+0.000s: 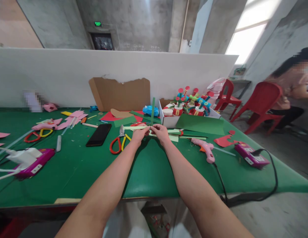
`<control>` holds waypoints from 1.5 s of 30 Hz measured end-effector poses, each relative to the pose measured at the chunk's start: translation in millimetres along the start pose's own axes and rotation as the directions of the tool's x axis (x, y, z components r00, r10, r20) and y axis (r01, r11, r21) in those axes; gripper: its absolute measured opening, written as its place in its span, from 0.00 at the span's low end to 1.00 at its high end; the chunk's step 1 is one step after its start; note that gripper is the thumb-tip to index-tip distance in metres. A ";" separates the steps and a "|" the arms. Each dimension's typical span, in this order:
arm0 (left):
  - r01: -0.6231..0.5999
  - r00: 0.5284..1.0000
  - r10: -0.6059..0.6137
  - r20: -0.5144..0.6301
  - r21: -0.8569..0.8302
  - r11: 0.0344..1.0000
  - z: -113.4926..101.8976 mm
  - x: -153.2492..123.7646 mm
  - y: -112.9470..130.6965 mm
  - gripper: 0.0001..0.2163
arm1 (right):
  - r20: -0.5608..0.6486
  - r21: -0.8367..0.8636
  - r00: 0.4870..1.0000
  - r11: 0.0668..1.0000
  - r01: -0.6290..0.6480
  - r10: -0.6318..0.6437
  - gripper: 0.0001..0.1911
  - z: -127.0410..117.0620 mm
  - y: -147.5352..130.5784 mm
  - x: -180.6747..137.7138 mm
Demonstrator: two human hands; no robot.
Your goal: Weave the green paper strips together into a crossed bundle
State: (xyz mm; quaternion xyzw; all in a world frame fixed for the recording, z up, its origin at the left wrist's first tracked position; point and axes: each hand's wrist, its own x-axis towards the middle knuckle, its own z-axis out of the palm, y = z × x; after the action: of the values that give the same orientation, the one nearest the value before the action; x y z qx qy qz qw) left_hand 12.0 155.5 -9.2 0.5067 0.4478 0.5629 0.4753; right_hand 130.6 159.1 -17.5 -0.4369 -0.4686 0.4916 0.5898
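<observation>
Our left hand (pixel 139 135) and right hand (pixel 160 132) meet over the green tabletop (pixel 149 168). Both pinch thin green paper strips (pixel 153 110); one strip stands straight up. Red and yellow scissors (pixel 119 142) lie just beside our left hand.

Grey concrete walls (pixel 134 19); white partition (pixel 57 72) behind the green table (pixel 149 172); red chairs (pixel 261 99); bright window (pixel 248 39) at right.
</observation>
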 end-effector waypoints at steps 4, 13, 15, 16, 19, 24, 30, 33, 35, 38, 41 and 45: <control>0.015 1.000 -0.015 0.009 -0.022 1.000 -0.8 1.8 -2.2 0.14 | -0.007 -0.031 1.000 0.999 0.030 -0.031 0.15 0.8 2.6 0.8; 0.045 0.999 -0.044 0.013 -0.038 0.998 -0.5 4.3 -8.1 0.14 | -0.038 -0.080 0.994 0.992 0.098 -0.101 0.11 0.0 3.9 3.1; 0.045 0.999 -0.045 0.008 -0.051 0.998 -0.5 4.8 -8.2 0.14 | -0.043 -0.081 0.993 0.991 0.107 -0.111 0.10 -0.4 3.7 2.8; 0.045 0.999 -0.045 0.007 -0.058 0.997 -0.5 5.0 -8.1 0.14 | -0.046 -0.081 0.992 0.990 0.114 -0.118 0.10 -0.4 3.5 2.6; 0.044 0.999 -0.044 0.008 -0.071 0.996 -0.7 5.4 -8.0 0.14 | -0.050 -0.080 0.991 0.990 0.116 -0.121 0.10 -0.2 2.6 1.9; 0.017 1.000 -0.019 -0.018 -0.062 0.998 -0.7 6.9 -8.1 0.13 | -0.020 -0.021 0.996 0.996 0.082 -0.083 0.12 1.1 2.0 0.8; 0.056 0.998 -0.057 -0.034 -0.044 0.997 0.1 5.1 -5.0 0.10 | 0.004 -0.018 0.996 0.995 0.093 -0.093 0.13 -0.1 6.2 1.0; 0.055 0.998 -0.055 -0.027 -0.007 0.998 0.8 1.7 -1.0 0.10 | 0.007 -0.047 0.996 0.995 0.084 -0.084 0.14 -1.7 8.4 1.2; 0.053 0.998 -0.052 -0.034 0.025 0.998 1.4 -0.6 2.2 0.10 | 0.002 -0.057 0.997 0.995 0.078 -0.078 0.14 -2.5 8.6 0.6; 0.067 0.997 -0.065 -0.040 0.053 0.996 2.6 -2.8 5.8 0.10 | -0.002 -0.073 0.998 0.995 0.068 -0.068 0.13 -3.4 6.9 -0.9; 0.075 0.997 -0.073 -0.040 0.055 0.996 3.7 -3.1 6.8 0.11 | 0.006 -0.068 0.998 0.995 0.066 -0.066 0.14 -4.4 5.0 -1.6; 0.071 0.997 -0.069 -0.032 0.067 0.995 4.6 -4.3 5.6 0.11 | 0.002 -0.065 0.999 0.997 0.053 -0.053 0.14 -5.1 4.1 -2.6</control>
State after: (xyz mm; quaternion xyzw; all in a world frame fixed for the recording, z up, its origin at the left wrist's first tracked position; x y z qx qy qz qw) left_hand 16.3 150.5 -3.9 0.4981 0.4911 0.5380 0.4704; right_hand 134.7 156.9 -22.7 -0.4432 -0.4957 0.4606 0.5880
